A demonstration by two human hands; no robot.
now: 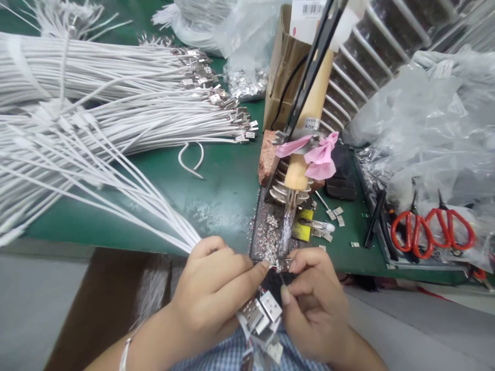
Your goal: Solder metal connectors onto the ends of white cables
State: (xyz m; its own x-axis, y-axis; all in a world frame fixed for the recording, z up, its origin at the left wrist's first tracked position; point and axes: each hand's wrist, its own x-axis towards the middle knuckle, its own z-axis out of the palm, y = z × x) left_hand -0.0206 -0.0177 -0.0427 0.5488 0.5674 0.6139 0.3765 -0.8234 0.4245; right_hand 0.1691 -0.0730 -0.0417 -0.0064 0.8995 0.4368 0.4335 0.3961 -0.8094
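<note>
My left hand (214, 288) is closed around a bundle of white USB cables (158, 206), which runs up to the left. Metal USB plugs (263, 314) on their ends hang below my fingers. One plug (285, 265) is raised between my hands, under the tip of a wooden-handled soldering iron (298, 172) that points downward in a stand. My right hand (319, 304) is pinched, its index fingertip by that plug and a thin wire (282, 280) at the thumb. Its exact grip is partly hidden.
Thick bundles of white cables (116, 67) cover the green bench at left. A dark tray (257, 226) with solder crumbs sits under the iron. A brick (266, 157), cardboard box (279, 77), red-handled scissors (412, 234) and plastic bags (425, 118) stand behind and right.
</note>
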